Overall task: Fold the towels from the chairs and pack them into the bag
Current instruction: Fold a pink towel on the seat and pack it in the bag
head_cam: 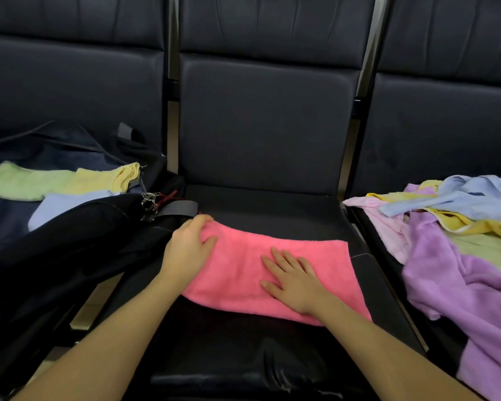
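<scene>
Both hands rest on a pink towel [272,273] at lower centre of the frame: the left hand [188,250] curls its fingers over the towel's left end and grips it, while the right hand [292,282] lies flat with fingers straight and spread, pressing the cloth down. That towel lies folded into a long band across the dark padded seat of the middle chair [266,125]. At the left of the frame a dark bag [70,241] lies open on the neighbouring seat, with folded green, yellow and pale blue towels [70,180] in it. At the right, a loose heap of unfolded towels [457,241], purple, yellow, blue, pink and green, covers the right chair [446,125]. Dark upholstered backrests fill the upper frame.
</scene>
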### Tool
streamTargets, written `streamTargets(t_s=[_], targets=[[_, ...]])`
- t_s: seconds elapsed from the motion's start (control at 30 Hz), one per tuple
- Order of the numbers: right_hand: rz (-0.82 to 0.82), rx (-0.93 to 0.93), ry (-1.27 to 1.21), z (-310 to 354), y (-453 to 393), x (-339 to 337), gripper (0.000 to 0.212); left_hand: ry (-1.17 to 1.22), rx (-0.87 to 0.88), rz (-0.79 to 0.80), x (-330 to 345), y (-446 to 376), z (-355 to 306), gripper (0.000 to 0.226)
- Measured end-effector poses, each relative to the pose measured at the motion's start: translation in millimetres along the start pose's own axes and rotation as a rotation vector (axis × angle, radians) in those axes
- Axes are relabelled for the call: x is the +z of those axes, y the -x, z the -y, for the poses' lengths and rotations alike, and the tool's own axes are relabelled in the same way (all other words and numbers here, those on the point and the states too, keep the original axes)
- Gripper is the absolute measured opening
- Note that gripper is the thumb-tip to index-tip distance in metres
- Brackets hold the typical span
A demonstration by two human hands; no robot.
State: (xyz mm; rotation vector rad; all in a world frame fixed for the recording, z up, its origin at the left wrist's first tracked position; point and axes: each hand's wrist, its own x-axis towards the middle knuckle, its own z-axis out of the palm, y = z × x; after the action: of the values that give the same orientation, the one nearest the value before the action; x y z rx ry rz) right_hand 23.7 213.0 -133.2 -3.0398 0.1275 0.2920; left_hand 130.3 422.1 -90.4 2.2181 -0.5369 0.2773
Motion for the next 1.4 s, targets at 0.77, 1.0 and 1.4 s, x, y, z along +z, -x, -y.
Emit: streamTargets(t_s=[0.77,1.0,1.4], targets=[[-0.547,0.280,-0.543,-60,51,-19,0.035,0.364,0.063,0.085,103,27,-124,0.015],[-0.749,0.312,-0.681,-64,51,-19,0.037,0.056,0.135,0.213,105,27,-99,0.036],[-0.089,0.104,-0.124,-37,20,-7,0.055,-0.523,0.015,0.674,79,27,-27,0.053]])
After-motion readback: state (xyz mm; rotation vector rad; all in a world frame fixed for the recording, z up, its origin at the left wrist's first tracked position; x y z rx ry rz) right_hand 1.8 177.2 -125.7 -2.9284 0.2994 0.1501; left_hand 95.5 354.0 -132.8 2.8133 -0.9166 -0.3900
